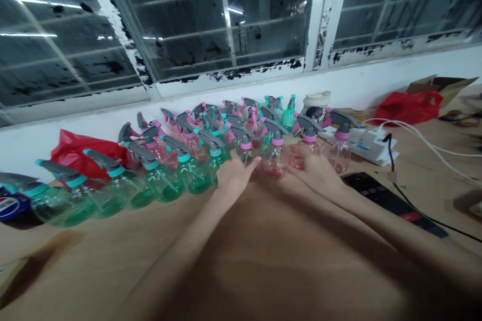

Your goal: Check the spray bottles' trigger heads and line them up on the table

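My left hand (pixel 234 176) is at the front row of spray bottles, its thumb stretched to the right. It rests against a clear spray bottle with a pink collar (pixel 246 146), beside a green spray bottle with a turquoise collar (pixel 216 152). Across from it, my right hand (pixel 318 173) reaches a pink-collared bottle (pixel 310 138), thumb pointing left. Its fingertips are partly blurred against the bottle. Between my hands stands another pink-collared spray bottle (pixel 276 160). One more pink-collared bottle (pixel 341 153) is just right of my right hand. All these bottles are upright.
More green bottles (pixel 165 180) run left to a cola bottle (pixel 15 208). Several sprayers crowd behind. Red plastic bags (pixel 83 155) lie left and right. A phone (pixel 391 200), power strip (pixel 371 145) and cables are on the right. A white tub (pixel 316 105) stands by the wall.
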A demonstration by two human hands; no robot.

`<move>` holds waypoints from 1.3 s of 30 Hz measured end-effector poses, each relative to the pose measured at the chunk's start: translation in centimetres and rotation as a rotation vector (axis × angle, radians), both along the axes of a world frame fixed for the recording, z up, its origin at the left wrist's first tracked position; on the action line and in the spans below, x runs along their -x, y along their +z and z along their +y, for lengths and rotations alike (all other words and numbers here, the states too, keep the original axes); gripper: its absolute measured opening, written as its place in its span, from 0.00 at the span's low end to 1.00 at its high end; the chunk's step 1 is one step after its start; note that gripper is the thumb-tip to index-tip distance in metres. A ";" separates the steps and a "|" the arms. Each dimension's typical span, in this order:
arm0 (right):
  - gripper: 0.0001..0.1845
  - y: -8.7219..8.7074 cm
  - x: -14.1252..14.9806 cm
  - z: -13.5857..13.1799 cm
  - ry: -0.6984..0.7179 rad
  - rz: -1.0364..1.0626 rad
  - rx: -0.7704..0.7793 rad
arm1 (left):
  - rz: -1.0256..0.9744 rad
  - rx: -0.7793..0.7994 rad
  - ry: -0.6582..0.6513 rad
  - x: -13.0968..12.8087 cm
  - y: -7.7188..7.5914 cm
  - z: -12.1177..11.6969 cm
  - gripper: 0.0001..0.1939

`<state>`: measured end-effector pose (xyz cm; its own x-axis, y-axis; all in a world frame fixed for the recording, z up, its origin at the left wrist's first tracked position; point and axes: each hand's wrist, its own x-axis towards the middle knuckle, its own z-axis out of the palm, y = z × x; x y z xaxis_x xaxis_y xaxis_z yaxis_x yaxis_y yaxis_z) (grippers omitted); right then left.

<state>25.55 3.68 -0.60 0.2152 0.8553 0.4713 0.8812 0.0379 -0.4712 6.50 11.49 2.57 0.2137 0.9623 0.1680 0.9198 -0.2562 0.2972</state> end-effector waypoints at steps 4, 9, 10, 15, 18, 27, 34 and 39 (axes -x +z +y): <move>0.16 0.6 -2.7 -2.1 0.030 0.104 -0.016 | 0.033 -0.008 0.005 -0.6 -0.3 0.4 0.42; 0.16 1.3 -5.9 -2.5 -0.207 0.027 0.010 | 0.070 -0.026 -0.007 -0.2 0.0 0.4 0.39; 0.17 1.3 -6.3 -2.2 -0.237 0.005 0.019 | 0.077 -0.027 -0.009 -0.2 0.1 0.4 0.39; 0.26 0.3 -6.5 -0.1 -0.217 -0.053 0.025 | 0.100 -0.022 -0.003 0.0 0.0 -0.4 0.42; 0.28 -0.1 -5.8 0.9 -0.215 -0.064 0.041 | 0.108 -0.011 -0.011 0.7 -0.4 -2.0 0.43; 0.26 0.2 -5.0 0.0 -0.259 -0.139 0.091 | 0.095 0.092 -0.190 5.0 -1.8 -9.0 0.32; 0.26 -0.3 -3.6 -4.5 -0.243 -0.244 0.079 | -0.217 0.150 -0.478 6.9 -4.9 -12.3 0.20; 0.34 0.1 0.3 -8.5 -0.120 -0.267 0.104 | -0.310 0.149 -0.551 7.1 -5.2 -12.5 0.29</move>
